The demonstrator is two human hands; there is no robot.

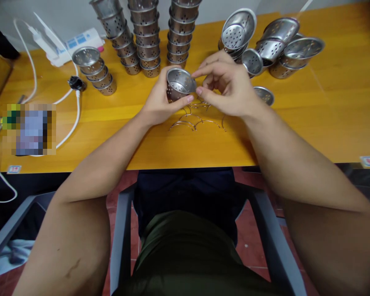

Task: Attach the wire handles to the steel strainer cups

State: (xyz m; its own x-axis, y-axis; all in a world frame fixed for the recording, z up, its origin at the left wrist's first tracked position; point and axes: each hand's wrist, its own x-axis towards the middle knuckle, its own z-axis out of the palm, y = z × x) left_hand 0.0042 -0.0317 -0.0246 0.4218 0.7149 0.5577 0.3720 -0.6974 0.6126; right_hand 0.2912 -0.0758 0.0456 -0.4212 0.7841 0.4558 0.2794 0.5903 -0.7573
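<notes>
My left hand (165, 96) is wrapped around a small perforated metal cup (180, 84), its mouth tilted up toward me. At the cup's right rim are the thumb and index fingertip of my right hand (225, 84), a little apart with the rim between them. Its other fingers are curled, and whether a thin wire is also in them I cannot make out. Below the cup, several thin curved wires (197, 123) lie on the yellow table (111, 144). Another small metal cup (264, 95) rests just behind my right wrist, partly hidden.
Tall stacks of perforated cups (148, 51) stand at the back, with a shorter stack (94, 70) on the left. Larger metal cups (299, 53) lie tilted at the back right. A power strip (77, 45), white cables (77, 115) and a blurred-out object (32, 131) occupy the left.
</notes>
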